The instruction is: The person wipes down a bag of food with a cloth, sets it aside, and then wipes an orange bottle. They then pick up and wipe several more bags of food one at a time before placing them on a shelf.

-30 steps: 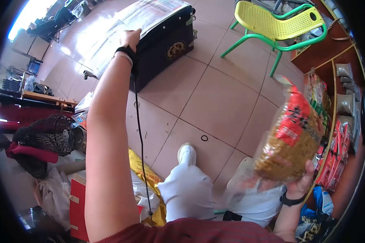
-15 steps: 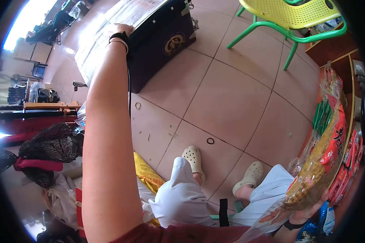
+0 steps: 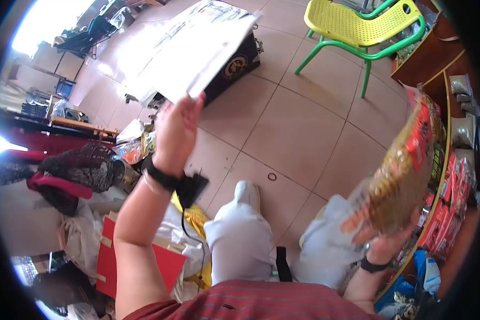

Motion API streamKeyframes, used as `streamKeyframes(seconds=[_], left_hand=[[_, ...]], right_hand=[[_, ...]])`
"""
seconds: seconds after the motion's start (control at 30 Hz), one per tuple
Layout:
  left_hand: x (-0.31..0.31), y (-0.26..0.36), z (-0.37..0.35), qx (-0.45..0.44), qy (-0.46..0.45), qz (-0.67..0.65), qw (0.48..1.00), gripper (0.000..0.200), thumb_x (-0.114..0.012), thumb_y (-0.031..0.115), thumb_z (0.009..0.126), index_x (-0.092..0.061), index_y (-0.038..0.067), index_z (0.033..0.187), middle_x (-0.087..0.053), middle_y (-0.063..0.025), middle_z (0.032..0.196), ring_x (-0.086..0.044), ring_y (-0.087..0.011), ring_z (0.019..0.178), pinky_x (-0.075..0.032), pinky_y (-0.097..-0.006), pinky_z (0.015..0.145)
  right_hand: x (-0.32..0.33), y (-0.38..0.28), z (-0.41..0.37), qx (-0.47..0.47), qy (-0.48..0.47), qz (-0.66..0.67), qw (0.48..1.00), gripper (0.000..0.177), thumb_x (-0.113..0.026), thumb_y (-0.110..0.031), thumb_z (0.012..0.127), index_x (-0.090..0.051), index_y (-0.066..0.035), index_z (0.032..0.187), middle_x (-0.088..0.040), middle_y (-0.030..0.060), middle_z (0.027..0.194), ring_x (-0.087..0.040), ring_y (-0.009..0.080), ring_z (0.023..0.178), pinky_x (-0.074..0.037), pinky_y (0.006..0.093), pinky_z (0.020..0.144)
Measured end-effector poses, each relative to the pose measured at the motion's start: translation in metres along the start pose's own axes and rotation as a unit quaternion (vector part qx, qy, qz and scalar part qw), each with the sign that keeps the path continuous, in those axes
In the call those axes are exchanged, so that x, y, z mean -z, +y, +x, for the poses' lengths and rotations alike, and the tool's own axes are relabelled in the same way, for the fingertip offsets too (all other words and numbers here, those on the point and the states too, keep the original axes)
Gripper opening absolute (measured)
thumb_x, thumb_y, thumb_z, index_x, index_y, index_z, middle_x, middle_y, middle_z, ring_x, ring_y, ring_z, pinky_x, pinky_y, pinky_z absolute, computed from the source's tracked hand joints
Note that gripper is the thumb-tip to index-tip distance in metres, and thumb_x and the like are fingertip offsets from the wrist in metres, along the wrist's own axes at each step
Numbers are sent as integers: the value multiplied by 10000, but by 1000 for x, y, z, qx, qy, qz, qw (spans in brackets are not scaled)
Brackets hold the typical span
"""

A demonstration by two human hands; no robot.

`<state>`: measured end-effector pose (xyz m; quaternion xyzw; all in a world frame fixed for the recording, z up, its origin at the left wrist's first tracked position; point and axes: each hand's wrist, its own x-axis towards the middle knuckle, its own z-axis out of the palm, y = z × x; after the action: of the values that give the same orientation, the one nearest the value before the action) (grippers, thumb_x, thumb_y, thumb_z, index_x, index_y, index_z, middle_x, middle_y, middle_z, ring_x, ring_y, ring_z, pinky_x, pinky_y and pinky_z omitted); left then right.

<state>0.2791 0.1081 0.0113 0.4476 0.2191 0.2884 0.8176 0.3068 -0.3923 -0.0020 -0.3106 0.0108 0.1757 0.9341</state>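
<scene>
My left hand (image 3: 177,128) pinches the near corner of a large white sheet, perhaps newspaper (image 3: 197,48), its fingers blurred by motion. The sheet lies over a dark box (image 3: 232,72) with metal corners and a round gold emblem. Its near edge is raised off the box top. At the right, my right hand (image 3: 386,242) grips the lower end of a clear plastic bag (image 3: 397,186) with red printing and yellow-brown food inside. A dark strap with a small black device is on my left wrist, and a cable hangs from it.
A yellow chair with green legs (image 3: 352,26) stands on the tiled floor ahead. Shelves along the right hold several red packets (image 3: 448,208). At my left are a red board (image 3: 165,266), a yellow sack (image 3: 194,216) and black netting (image 3: 80,168).
My left hand has come back toward me from the box top, drawing up the sheet's near edge. My right hand has raised the food bag and moved it slightly left.
</scene>
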Motion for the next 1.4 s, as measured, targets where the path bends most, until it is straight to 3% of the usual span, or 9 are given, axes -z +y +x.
streamKeyframes(seconds=[0.27,0.63,0.73,0.83,1.03,1.13,1.23,1.3,1.4], left_hand=[[-70,13,-321,328,-26,-37,943,366,-604,55,1032,-554,-33,1384,-660,-141,1339,-660,-267,1228,-532,-400,1070],[-88,-73,-411,717,-284,31,636,444,-558,357,1093,-603,-62,1229,-696,-240,1242,-721,-287,1086,-590,-370,975],[-104,-62,-423,645,-462,109,599,510,-542,411,1094,-596,-54,1297,-717,-208,1176,-708,-241,1074,-573,-340,969],[-119,-27,-391,250,-755,237,558,361,-602,297,1068,-678,-34,1192,-745,-102,1063,-680,-167,974,-552,-328,887],[-64,1,-223,181,-297,192,917,231,-549,139,1042,-692,24,1182,-729,-81,1096,-699,-155,1001,-570,-304,889],[-44,-29,-158,145,-273,336,890,265,-532,159,1067,-658,30,1262,-696,-69,1126,-681,-155,1011,-573,-281,886],[-53,-48,-129,211,-316,534,755,288,-596,102,1022,-647,25,1295,-674,-66,1124,-661,-137,1014,-580,-265,866],[-35,-91,-97,193,-484,566,639,463,-640,419,999,-636,98,1332,-642,-24,892,-605,-144,759,-533,-274,767],[-19,-153,-49,32,-602,655,455,575,-650,492,989,-579,150,1446,-678,-29,870,-630,-156,772,-524,-296,736]], right_hand=[[2,-28,-56,28,124,-35,991,662,-692,-351,963,-473,-97,1534,-618,67,1453,-631,281,1258,-526,474,1051],[-19,-48,-94,-42,69,-120,989,563,-823,-247,864,-628,-64,1360,-706,82,1295,-686,257,1147,-563,446,989],[7,-12,-84,-116,64,-176,975,448,-823,-213,864,-687,-57,1261,-728,64,1229,-668,201,1143,-546,394,1014],[38,34,-87,-169,64,-200,963,412,-808,-209,869,-705,-40,1230,-734,97,1198,-679,221,1128,-564,401,995],[22,46,-121,-195,54,-66,977,518,-734,-241,913,-592,-20,1360,-705,104,1245,-695,247,1110,-574,423,995],[30,44,-117,-172,33,-103,979,564,-735,-282,918,-581,-13,1389,-695,121,1281,-693,260,1122,-567,426,1011],[36,42,-118,-185,20,-96,978,561,-736,-259,905,-577,-3,1378,-679,119,1298,-681,252,1141,-569,419,1009],[42,43,-118,-200,7,-90,976,581,-734,-258,903,-564,11,1390,-674,125,1306,-677,250,1151,-560,415,1022],[51,42,-116,-226,-8,-70,972,587,-729,-250,903,-559,20,1396,-673,131,1308,-673,260,1164,-549,418,1040]])
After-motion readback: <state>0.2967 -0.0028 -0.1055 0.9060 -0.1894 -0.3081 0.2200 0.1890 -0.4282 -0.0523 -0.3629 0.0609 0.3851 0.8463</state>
